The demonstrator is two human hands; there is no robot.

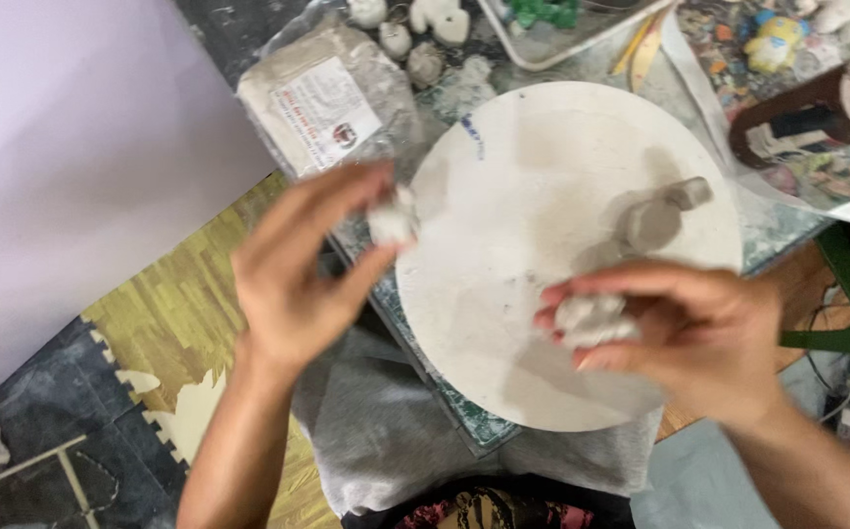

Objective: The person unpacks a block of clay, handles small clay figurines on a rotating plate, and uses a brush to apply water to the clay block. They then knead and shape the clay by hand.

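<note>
— Where's the clay right now?

— Split in two. The left hand (298,269) pinches a small pale clay lump (392,220) between thumb and fingertips, just at the left rim of the round white board (543,147).

— And the other?

— The right hand (689,333) is curled around a bigger clay lump (593,319), held over the board's lower right part. The hands are well apart.

— Anything on the board?

— A grey clay piece (658,217), just above the right hand. A bagged clay block (322,98) lies on the tabletop (778,230) beyond the left hand.
</note>
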